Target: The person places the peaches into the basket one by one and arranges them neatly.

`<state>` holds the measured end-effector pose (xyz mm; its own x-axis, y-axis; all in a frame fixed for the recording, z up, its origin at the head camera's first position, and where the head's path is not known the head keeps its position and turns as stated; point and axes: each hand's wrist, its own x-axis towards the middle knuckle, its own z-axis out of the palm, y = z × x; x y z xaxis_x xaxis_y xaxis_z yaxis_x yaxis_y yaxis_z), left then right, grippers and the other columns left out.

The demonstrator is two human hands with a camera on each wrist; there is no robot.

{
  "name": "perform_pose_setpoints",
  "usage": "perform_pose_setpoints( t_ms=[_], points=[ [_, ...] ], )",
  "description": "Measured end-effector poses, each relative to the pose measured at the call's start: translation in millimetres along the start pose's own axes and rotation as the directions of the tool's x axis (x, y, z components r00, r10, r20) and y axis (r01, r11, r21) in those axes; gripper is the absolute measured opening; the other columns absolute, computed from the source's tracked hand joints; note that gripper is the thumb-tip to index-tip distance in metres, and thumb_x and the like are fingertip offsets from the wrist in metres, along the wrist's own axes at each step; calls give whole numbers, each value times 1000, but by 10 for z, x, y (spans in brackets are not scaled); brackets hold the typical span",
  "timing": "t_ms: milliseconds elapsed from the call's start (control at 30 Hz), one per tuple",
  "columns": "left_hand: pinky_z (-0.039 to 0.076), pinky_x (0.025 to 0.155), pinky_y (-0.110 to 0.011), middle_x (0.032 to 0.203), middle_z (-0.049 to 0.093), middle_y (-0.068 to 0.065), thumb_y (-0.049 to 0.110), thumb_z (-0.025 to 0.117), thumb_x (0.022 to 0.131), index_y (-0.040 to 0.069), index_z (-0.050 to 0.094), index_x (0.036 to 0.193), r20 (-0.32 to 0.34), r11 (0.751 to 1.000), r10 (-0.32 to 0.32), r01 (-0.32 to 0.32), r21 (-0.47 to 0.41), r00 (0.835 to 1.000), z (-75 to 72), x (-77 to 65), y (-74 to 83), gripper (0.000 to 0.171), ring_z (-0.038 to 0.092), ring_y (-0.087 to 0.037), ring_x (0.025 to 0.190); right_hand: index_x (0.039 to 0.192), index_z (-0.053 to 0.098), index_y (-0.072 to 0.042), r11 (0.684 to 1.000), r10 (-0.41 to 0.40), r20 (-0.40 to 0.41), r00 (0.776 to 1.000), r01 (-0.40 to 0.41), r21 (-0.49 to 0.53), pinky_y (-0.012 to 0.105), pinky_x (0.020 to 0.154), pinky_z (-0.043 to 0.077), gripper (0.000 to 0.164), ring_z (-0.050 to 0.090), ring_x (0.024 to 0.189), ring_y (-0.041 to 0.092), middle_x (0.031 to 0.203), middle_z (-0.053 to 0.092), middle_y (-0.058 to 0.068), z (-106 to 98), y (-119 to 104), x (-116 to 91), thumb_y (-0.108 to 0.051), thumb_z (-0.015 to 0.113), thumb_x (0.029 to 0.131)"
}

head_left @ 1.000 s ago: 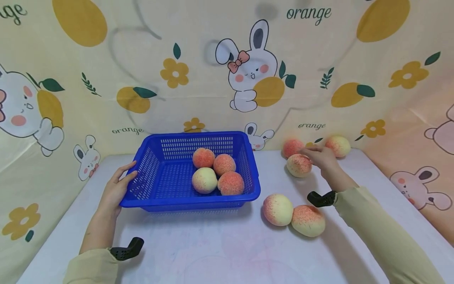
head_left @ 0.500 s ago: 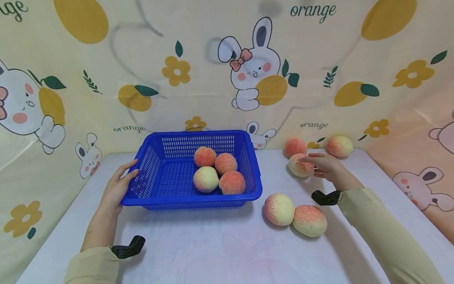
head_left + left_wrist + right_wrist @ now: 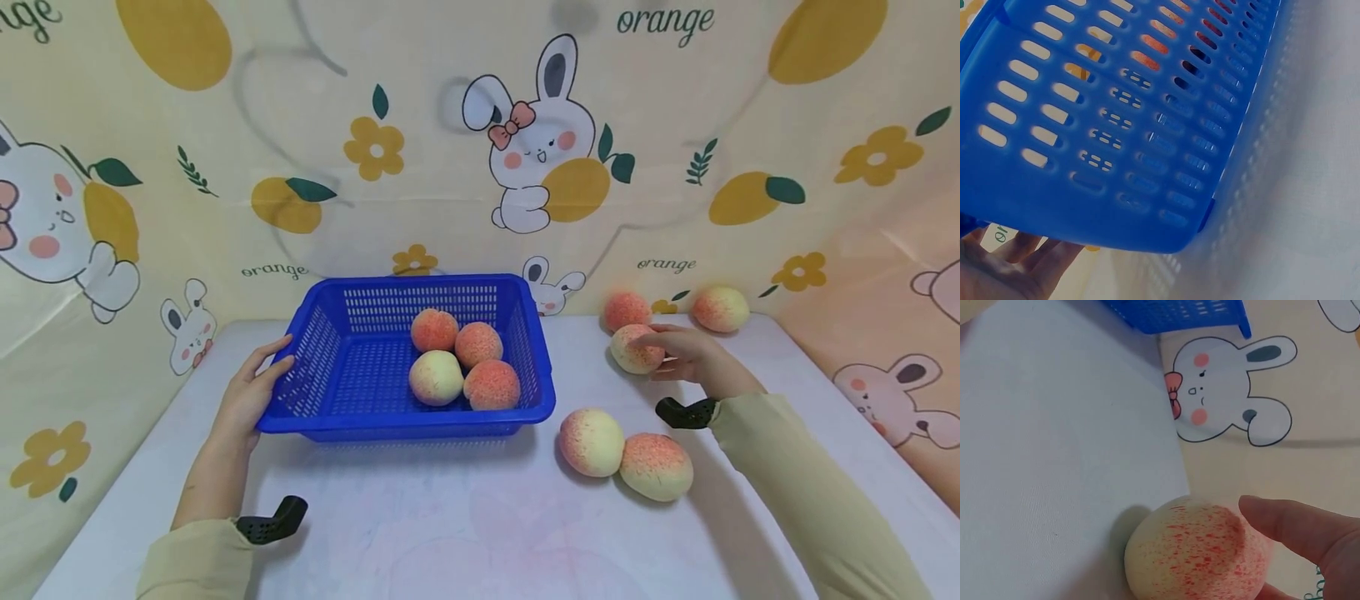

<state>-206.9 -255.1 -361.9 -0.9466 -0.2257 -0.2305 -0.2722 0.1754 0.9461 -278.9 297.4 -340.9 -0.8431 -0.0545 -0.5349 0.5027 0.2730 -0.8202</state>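
Note:
In the head view, my left hand (image 3: 246, 392) grips the left rim of a blue plastic basket (image 3: 352, 429), its fingers at the rim's outer corner. The left wrist view shows the slotted basket wall (image 3: 1085, 206) with fingers at its edge. Several peaches sit in the basket's right half, one of them a pale yellow peach (image 3: 435, 379). On the right, my right hand (image 3: 701, 358) holds a yellow peach with red speckles (image 3: 633, 350) from its right side. In the right wrist view the thumb lies at the top of this speckled peach (image 3: 1191, 556); the other fingers are mostly hidden.
Behind the held peach sits a red peach (image 3: 627, 310), with a yellow-red peach (image 3: 720, 309) at the back right. Nearer, a pale peach (image 3: 592, 442) and an orange-yellow peach (image 3: 656, 467) lie side by side on the white table (image 3: 420, 517). A printed cloth (image 3: 450, 167) hangs behind.
My right hand drew back slightly to the right with fingers spread, then came in around the speckled peach. The left hand and basket stay in place; the view shifts slightly.

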Motion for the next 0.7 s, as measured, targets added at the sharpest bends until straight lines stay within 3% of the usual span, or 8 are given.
perform_pose_setpoints(
  t_ms=[200,367,500,600,700],
  points=[
    [37,106,-51,159,18,-14,48,44,98,39,31,149,-1,1000,2,-2,8,1000,-5,5,-2,53,37,-37,131,154,-3,-9,999,3,-16,1000,-2,44,45,110,33,81,28,131,33,158,3,24,9,33,68,-22,54,97],
    [42,102,-47,159,20,-15,48,44,98,39,32,148,6,1000,4,-4,15,1000,-8,8,-6,53,39,-36,130,154,7,-7,999,-23,-64,998,26,45,40,105,42,83,38,118,26,149,22,19,20,91,28,-28,60,94],
    [49,94,-39,158,20,-15,48,44,98,39,32,148,3,1000,5,-6,20,1000,-9,8,-12,52,40,-36,130,152,18,-3,992,-112,-64,992,108,-59,36,95,49,79,48,106,22,137,34,11,26,137,-46,-35,61,93],
    [48,95,-39,158,20,-15,47,44,98,38,32,148,-5,1000,11,-11,22,1000,-11,5,-15,52,39,-36,130,152,17,-2,986,-150,-43,988,146,-83,39,97,49,80,52,105,23,138,34,12,40,125,-86,-37,59,94],
    [47,95,-39,159,20,-15,47,44,98,38,32,149,-5,1000,14,-14,22,1000,-13,2,-14,53,39,-36,130,154,9,-5,992,-123,-22,992,123,-33,43,102,44,83,48,112,25,145,28,16,61,69,-86,-34,59,94]
  ],
)
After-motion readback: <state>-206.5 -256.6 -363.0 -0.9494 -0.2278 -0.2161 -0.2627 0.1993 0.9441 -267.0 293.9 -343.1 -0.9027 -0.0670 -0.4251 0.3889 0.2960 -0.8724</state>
